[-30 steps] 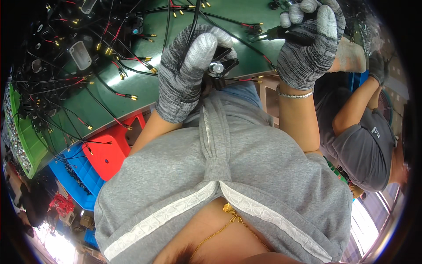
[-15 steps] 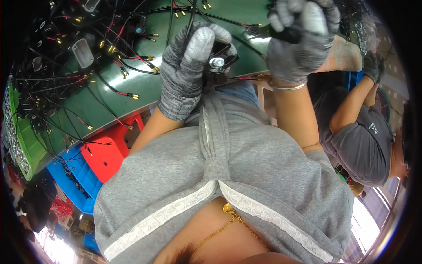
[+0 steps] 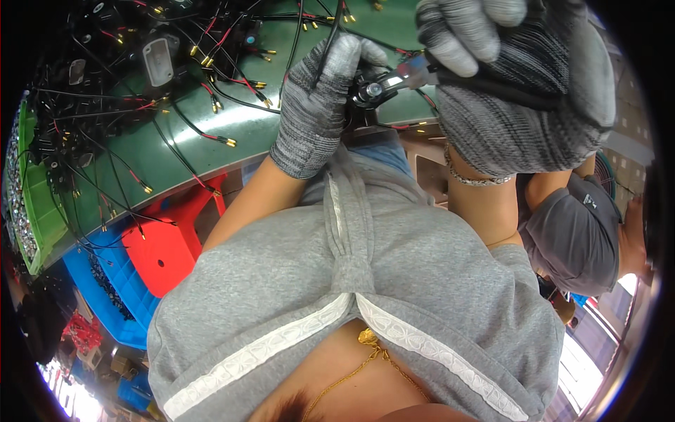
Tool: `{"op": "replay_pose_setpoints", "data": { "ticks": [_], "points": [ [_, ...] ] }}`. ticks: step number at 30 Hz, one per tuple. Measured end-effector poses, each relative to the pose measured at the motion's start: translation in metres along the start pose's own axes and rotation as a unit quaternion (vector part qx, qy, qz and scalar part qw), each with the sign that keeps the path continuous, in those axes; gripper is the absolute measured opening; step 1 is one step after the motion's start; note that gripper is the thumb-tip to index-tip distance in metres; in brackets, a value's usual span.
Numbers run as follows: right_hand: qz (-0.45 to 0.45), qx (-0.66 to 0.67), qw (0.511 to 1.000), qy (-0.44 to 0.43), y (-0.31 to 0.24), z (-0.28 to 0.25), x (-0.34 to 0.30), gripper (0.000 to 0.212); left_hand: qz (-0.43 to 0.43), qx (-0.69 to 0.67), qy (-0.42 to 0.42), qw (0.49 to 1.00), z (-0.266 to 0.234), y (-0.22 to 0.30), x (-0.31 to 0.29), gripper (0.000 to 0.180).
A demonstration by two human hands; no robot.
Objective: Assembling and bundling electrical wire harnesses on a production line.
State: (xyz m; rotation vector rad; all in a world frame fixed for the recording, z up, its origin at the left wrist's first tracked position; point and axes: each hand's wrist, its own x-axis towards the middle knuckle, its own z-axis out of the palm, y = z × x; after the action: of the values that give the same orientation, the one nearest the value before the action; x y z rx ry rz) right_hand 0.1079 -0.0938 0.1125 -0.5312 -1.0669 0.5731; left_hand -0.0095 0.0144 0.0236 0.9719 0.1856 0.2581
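My left hand point(image 3: 313, 112), in a grey striped knit glove, is closed around a small black part with a silver bolt point(image 3: 372, 90) on it and a black cable running up from it. In the matching glove, my right hand point(image 3: 520, 91) grips a hand tool point(image 3: 408, 74) with a silver metal head and a dark handle across the palm. The tool's head reaches the part beside the bolt; the left fingers partly cover the part, and the exact kind of tool cannot be made out.
Black cables with red wires and gold connectors point(image 3: 228, 142) cover the left of the green table point(image 3: 211, 158), among black housings point(image 3: 158, 62). A green bin point(image 3: 46, 211), blue bin point(image 3: 105, 281) and red stool point(image 3: 165, 246) stand at left. A co-worker in dark grey point(image 3: 576, 232) sits at right.
My right hand has come lower and nearer, and the tool in it now meets the part. My left hand has shifted slightly right, still holding the part.
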Motion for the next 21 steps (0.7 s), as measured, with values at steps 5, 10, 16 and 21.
{"op": "replay_pose_setpoints", "data": {
  "ticks": [5, 10, 16, 21],
  "points": [
    [0.029, 0.011, 0.997, 0.074, -0.001, 0.027, -0.001, 0.038, 0.016, 0.045, -0.018, 0.999, 0.002, 0.001, 0.006, 0.041],
    [0.026, -0.005, 0.999, 0.043, 0.006, 0.013, -0.001, 0.038, 0.029, 0.016, 0.015, 0.999, 0.007, 0.000, -0.006, 0.042],
    [0.025, -0.013, 0.999, 0.044, 0.005, 0.011, -0.002, 0.038, -0.005, -0.033, 0.024, 0.999, 0.004, -0.001, 0.000, 0.038],
    [0.027, -0.015, 0.998, 0.048, 0.004, 0.018, -0.007, 0.038, 0.046, 0.057, 0.053, 0.996, 0.009, 0.000, -0.002, 0.039]
  ]
}}
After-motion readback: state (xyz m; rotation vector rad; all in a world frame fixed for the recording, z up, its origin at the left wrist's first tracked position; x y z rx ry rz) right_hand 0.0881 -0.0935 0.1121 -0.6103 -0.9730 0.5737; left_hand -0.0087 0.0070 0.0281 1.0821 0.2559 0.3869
